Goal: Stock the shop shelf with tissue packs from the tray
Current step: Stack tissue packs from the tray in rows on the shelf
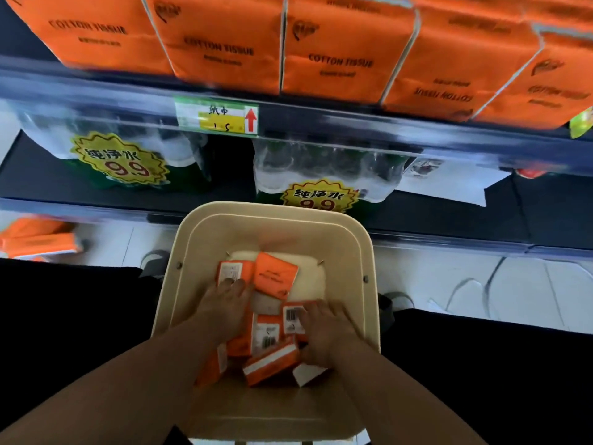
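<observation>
A deep beige tray (pixel 359 248) stands in front of me with several small orange tissue packs (pixel 276 277) lying loose at its bottom. Both my hands reach down into it. My left hand (pixel 224 303) lies on the packs at the left, fingers spread over one with a white label (pixel 231 273). My right hand (pixel 327 332) rests on the packs at the right, touching one that shows a barcode (pixel 293 319). Whether either hand grips a pack is not visible. Large orange cotton tissue packs (pixel 340 56) fill the upper shelf.
The shelf rail carries a yellow price tag (pixel 218 118) with a red arrow. Below it stand wrapped water bottle packs (pixel 324 175) with 9.9 stickers. More orange packs (pixel 38 239) lie low at the left. White floor tiles show on both sides of the tray.
</observation>
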Available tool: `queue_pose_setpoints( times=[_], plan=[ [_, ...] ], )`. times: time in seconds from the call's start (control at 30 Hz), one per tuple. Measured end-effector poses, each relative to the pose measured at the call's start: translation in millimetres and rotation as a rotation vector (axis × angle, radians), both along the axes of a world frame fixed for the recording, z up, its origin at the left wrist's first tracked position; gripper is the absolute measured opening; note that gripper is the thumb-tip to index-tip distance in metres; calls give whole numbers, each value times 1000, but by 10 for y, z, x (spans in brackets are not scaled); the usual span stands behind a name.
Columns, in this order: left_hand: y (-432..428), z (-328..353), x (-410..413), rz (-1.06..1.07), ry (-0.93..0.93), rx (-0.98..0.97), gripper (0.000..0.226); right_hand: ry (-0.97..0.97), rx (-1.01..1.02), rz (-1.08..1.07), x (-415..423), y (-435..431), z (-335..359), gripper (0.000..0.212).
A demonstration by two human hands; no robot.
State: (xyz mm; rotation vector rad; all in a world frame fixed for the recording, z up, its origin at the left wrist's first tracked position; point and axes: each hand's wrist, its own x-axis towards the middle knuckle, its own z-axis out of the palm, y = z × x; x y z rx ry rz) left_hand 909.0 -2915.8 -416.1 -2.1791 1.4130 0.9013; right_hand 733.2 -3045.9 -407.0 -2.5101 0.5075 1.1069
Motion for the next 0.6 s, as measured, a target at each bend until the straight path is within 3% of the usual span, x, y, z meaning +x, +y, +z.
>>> queue_pose_setpoints(
  times=[0.23,0.43,0.6],
  plan=[
    [70,-62,-112,-60,111,95,71,130,6,189,-16,140,-85,89],
    [63,-155,-109,-64,121,82,66,18,24,236,176,349,-167,52],
    [72,-236,-131,-78,135,87,69,67,17,273,221,415,-166,53]
  ],
)
